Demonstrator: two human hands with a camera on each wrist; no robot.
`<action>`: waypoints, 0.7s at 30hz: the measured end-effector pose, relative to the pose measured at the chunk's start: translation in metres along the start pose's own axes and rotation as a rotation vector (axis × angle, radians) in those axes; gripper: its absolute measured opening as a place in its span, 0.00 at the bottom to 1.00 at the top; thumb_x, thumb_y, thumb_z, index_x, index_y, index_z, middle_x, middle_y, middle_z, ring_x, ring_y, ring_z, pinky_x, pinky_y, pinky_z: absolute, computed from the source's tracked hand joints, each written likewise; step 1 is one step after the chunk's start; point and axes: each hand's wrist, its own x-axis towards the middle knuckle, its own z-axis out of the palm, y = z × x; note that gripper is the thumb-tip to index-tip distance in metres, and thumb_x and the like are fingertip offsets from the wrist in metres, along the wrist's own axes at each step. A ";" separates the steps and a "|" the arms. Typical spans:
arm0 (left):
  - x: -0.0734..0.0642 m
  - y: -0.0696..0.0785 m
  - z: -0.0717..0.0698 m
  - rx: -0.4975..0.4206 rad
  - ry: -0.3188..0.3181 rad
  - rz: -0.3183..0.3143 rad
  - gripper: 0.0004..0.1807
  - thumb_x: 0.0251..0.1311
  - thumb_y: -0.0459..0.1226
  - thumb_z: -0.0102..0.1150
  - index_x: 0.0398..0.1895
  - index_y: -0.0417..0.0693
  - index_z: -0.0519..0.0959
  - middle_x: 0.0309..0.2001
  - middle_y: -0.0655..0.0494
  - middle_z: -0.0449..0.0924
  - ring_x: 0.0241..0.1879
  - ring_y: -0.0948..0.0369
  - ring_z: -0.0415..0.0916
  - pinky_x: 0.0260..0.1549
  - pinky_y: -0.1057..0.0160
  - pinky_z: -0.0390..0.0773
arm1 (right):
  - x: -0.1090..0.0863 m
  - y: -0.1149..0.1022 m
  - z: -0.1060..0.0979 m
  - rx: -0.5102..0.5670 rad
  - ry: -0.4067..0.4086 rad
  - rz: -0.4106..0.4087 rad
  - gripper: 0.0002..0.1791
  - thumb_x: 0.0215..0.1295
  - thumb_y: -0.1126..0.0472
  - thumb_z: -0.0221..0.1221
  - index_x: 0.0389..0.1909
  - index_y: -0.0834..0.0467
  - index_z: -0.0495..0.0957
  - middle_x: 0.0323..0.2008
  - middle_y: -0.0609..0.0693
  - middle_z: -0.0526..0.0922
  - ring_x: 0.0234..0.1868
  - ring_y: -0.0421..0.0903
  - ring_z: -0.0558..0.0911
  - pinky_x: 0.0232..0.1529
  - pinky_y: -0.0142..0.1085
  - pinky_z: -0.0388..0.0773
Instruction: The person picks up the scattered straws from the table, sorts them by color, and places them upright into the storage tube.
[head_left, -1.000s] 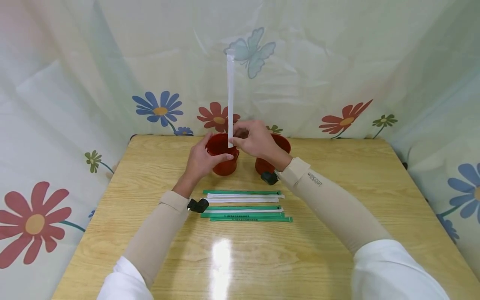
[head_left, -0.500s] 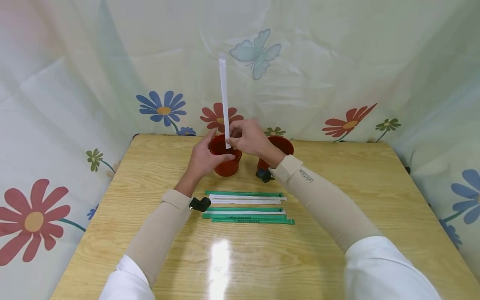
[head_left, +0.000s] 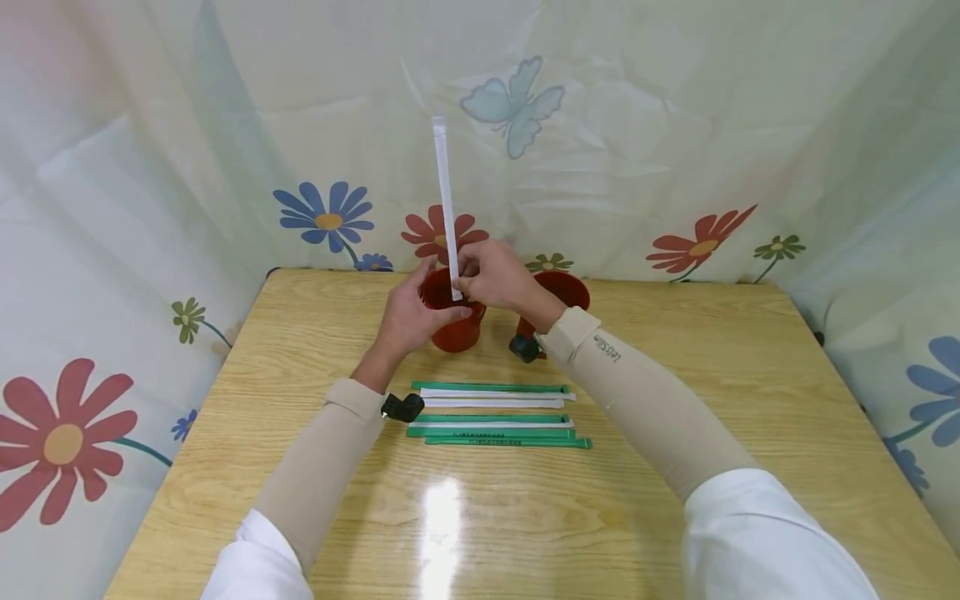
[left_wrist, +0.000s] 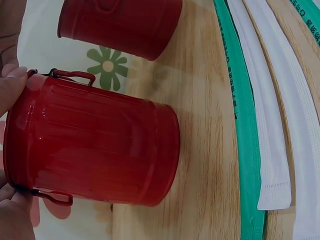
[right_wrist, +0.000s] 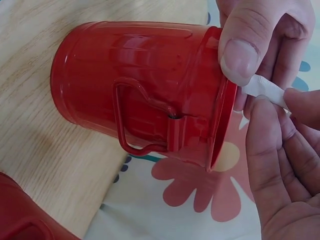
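Observation:
My left hand holds the rim of a small red bucket with side handles. Its thumb lies on the near side and its fingers reach round the far side. Between thumb and fingers, my right hand pinches the lower part of a long white paper-wrapped straw. The straw stands nearly upright, its top leaning slightly left. In the right wrist view, the lower end of the white wrapper is right at the bucket's rim, close to the left thumb.
A second red bucket stands to the right, partly behind the right forearm. Several wrapped straws lie crosswise in front of the buckets, some green, some white. A flowered curtain hangs behind the wooden table.
The right hand has shifted slightly left with the straw, whose top has tipped from vertical toward the left. The left hand keeps its hold on the bucket rim.

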 end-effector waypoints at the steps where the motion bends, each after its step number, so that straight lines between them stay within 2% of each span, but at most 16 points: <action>1: 0.000 0.000 0.000 0.000 0.000 0.000 0.49 0.56 0.48 0.78 0.79 0.57 0.63 0.67 0.52 0.77 0.65 0.52 0.74 0.62 0.46 0.83 | 0.000 -0.001 0.000 -0.007 -0.003 0.004 0.03 0.67 0.66 0.66 0.38 0.64 0.84 0.35 0.59 0.89 0.31 0.48 0.87 0.35 0.35 0.88; 6: 0.000 0.000 0.000 -0.006 0.002 0.001 0.48 0.56 0.47 0.78 0.79 0.60 0.64 0.66 0.53 0.78 0.65 0.52 0.75 0.62 0.46 0.83 | -0.001 -0.001 0.000 -0.018 -0.008 0.021 0.05 0.68 0.65 0.67 0.38 0.64 0.86 0.35 0.58 0.89 0.29 0.47 0.86 0.32 0.33 0.86; 12: 0.000 -0.001 0.001 -0.043 -0.014 0.018 0.45 0.57 0.44 0.78 0.77 0.56 0.66 0.67 0.49 0.78 0.66 0.47 0.75 0.63 0.42 0.81 | -0.008 0.003 -0.003 -0.005 0.004 0.046 0.06 0.69 0.63 0.67 0.40 0.64 0.86 0.38 0.60 0.87 0.30 0.48 0.85 0.33 0.34 0.85; 21: 0.001 0.000 0.001 -0.035 -0.017 0.008 0.44 0.57 0.44 0.78 0.77 0.61 0.67 0.69 0.48 0.77 0.67 0.49 0.74 0.63 0.43 0.81 | -0.030 0.010 -0.013 0.054 0.010 -0.002 0.04 0.69 0.63 0.67 0.38 0.61 0.86 0.36 0.60 0.88 0.33 0.51 0.84 0.35 0.36 0.85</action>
